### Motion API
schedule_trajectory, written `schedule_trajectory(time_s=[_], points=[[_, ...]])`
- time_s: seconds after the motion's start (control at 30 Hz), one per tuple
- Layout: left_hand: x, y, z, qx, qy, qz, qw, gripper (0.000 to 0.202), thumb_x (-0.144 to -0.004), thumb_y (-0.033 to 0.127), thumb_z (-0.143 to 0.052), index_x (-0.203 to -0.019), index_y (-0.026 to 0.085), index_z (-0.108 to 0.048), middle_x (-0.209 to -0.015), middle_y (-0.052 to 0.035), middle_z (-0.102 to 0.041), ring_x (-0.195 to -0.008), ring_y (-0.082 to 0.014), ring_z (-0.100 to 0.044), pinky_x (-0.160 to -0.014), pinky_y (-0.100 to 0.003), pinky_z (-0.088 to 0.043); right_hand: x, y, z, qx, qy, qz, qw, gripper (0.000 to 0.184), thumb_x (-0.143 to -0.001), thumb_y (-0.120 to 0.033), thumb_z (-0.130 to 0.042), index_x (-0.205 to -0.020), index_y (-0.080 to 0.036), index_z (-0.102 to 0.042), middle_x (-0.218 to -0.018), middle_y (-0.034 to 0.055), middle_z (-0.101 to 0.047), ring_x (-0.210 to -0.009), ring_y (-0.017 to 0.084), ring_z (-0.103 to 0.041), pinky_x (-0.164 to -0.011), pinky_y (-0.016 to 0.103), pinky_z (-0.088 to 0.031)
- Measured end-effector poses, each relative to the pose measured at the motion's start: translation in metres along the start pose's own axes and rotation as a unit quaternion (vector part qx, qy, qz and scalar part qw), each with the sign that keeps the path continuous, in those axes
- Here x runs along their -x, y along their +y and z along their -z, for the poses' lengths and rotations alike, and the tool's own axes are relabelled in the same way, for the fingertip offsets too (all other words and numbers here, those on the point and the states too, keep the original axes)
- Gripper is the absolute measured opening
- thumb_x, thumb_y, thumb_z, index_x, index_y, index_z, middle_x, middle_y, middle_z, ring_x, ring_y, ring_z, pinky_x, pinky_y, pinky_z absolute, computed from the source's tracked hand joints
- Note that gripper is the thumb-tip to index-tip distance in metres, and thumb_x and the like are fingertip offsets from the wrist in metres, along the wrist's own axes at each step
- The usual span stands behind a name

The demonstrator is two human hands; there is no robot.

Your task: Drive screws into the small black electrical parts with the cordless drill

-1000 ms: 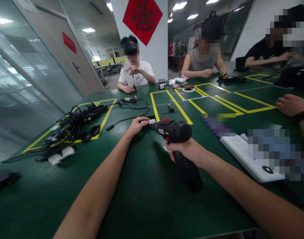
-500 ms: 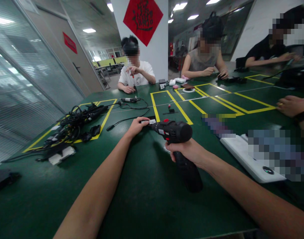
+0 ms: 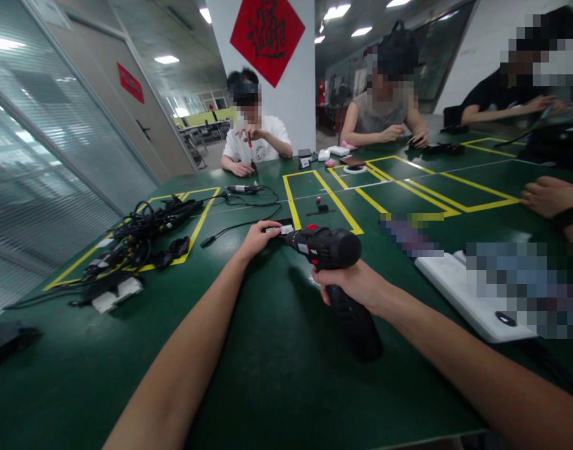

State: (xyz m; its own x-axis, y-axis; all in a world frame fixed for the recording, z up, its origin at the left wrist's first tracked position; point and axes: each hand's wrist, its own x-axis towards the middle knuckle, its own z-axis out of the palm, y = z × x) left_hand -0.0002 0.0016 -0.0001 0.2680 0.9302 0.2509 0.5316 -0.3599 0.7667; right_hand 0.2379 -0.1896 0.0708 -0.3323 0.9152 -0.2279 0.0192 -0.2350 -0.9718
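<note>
My right hand (image 3: 354, 284) is wrapped round the grip of a black cordless drill (image 3: 331, 250) with red trim, its nose pointing left. The drill tip meets a small white and black part (image 3: 277, 229) lying on the green table (image 3: 249, 350). My left hand (image 3: 257, 239) is closed over that part, fingers curled on it and pinning it to the table. A black cable (image 3: 230, 228) runs leftward from the part.
A tangle of black cables and adapters (image 3: 136, 240) lies at the left inside yellow tape lines. A white flat device (image 3: 474, 300) sits at the right. Another person's hand with a watch (image 3: 552, 200) rests at the far right. Three people sit at the far side.
</note>
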Motion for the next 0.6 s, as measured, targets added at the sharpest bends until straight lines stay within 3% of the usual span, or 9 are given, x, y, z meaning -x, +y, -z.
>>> schedule_trajectory(time_s=[0.13,0.6], points=[[0.0007,0.0012,0.0002,-0.002,0.001,-0.001,1.000,0.036,-0.076,0.040,-0.064,-0.104,0.020,-0.075,-0.111,-0.0077,-0.071,-0.104,-0.0261,-0.062,-0.101,-0.041,-0.043,-0.0008,-0.0006,-0.0001,0.002,0.001,0.005,1.000,0.014,-0.066,-0.016,-0.065,-0.079,-0.017,-0.059,-0.059,0.0015,-0.060,-0.051,0.016,-0.058,-0.050,0.028,-0.044],[0.0019,0.0014,-0.0011,-0.002,0.003,0.001,1.000,0.036,-0.076,0.039,-0.064,-0.105,0.019,-0.074,-0.110,-0.0071,-0.072,-0.103,-0.0253,-0.062,-0.100,-0.039,-0.043,0.0035,-0.0057,-0.0053,0.010,0.019,-0.008,1.000,0.009,-0.064,-0.018,-0.063,-0.072,-0.016,-0.058,-0.047,0.0001,-0.055,-0.045,0.015,-0.054,-0.049,0.027,-0.042]])
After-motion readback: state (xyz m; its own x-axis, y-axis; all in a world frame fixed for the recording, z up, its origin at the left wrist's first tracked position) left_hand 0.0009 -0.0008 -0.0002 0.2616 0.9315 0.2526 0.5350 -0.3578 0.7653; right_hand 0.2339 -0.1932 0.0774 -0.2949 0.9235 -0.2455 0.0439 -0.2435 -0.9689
